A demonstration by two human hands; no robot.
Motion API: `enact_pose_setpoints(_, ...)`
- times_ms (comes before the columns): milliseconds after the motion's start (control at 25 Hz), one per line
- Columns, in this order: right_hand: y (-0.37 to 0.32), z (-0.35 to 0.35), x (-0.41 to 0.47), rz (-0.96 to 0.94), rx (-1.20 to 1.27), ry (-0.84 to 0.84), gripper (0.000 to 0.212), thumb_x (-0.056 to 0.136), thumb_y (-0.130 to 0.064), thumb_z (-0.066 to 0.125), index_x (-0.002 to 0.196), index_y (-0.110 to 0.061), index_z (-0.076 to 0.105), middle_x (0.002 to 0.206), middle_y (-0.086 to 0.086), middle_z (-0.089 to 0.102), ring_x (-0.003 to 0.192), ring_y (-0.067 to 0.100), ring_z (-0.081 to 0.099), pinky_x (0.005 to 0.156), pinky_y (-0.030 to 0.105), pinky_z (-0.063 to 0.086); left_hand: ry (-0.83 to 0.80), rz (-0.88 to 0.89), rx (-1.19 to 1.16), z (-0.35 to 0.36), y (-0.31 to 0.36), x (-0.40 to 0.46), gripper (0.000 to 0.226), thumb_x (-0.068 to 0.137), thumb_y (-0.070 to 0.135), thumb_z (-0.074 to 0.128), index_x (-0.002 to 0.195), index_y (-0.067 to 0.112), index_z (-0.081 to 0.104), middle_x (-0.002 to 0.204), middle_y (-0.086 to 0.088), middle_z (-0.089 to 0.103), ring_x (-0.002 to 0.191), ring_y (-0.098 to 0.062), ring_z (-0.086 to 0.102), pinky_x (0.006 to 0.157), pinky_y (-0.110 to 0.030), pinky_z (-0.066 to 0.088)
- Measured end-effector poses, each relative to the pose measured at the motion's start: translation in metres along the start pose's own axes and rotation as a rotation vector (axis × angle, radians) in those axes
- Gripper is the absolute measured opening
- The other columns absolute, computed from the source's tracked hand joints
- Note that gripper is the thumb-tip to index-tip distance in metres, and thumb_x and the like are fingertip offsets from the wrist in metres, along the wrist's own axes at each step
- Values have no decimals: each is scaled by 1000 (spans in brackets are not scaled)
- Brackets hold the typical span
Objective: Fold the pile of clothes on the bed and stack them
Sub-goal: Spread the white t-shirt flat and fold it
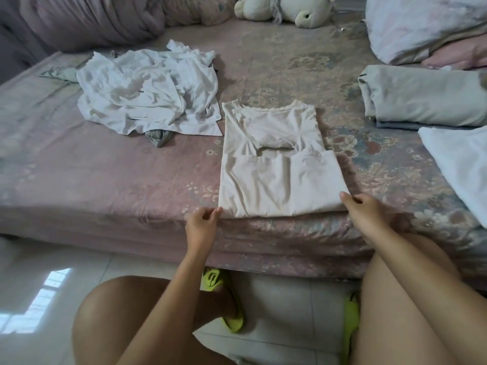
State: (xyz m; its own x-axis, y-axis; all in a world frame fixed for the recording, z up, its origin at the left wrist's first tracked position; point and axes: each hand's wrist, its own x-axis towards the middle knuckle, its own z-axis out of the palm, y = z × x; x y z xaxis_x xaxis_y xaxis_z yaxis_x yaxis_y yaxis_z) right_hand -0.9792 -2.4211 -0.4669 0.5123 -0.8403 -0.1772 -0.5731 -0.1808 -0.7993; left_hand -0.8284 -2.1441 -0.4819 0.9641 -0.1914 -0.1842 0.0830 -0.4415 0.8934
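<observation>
Crumpled white pile (149, 93) lying left on the floral pink bed (105, 167); grey folded stack (427, 96) right, plush toy (284, 9) behind. Cream shirt (276, 164), soft, half-folded, at near edge. Left hand (201, 219) and right hand (362, 206) pinching its near corners.

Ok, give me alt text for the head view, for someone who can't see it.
Both hands, left hand and right hand, pinch the near corners of a half-folded cream shirt at the bed edge. An unfolded white pile lies left, folded clothes right.
</observation>
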Motion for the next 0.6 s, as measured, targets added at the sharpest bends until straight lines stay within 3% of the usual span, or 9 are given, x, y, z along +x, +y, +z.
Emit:
enact_pose_setpoints(80,4,9,-7,-3,5,-28,36,95,-33,52,72,-5,51,62,14,49,61,26,49,56,32,32,40,69,-45,5,1,-7,11,94,20,58,83,20,63,74,-1,62,67,-16,55,60,-28,43)
enact_pose_setpoints(200,10,4,-4,-4,-76,89,38,97,-31,45,71,-5,51,70,21,56,68,33,54,62,35,34,86,114,-150,-1,5,-5,23,95,3,47,83,20,57,68,-4,56,57,-15,50,51,-29,42)
enact_pose_setpoints(280,15,-7,0,10,-212,123,38,99,-29,42,76,-2,57,84,27,62,75,32,53,67,35,34,101,58,-102,-12,-3,3,19,94,3,46,85,16,57,69,-7,57,59,-19,52,51,-31,40)
enact_pose_setpoints(360,18,-12,3,32,-361,41,40,99,-29,41,84,1,62,92,28,62,81,32,53,71,36,37,20,-6,38,-18,-14,9,14,95,8,49,85,13,57,71,-9,59,66,-22,54,54,-30,41)
enact_pose_setpoints(480,11,-9,8,-2,-402,-27,42,96,-32,44,64,-7,53,68,18,57,69,30,53,62,34,37,-99,-24,209,-19,-7,18,17,95,26,50,86,13,57,73,-2,58,68,-19,54,59,-28,39)
enact_pose_setpoints(600,-8,-11,23,-35,-225,11,46,93,-33,50,55,-10,40,56,12,45,60,27,47,56,34,30,-58,64,317,-10,22,37,38,95,39,45,66,14,42,58,2,44,58,-18,44,57,-30,31)
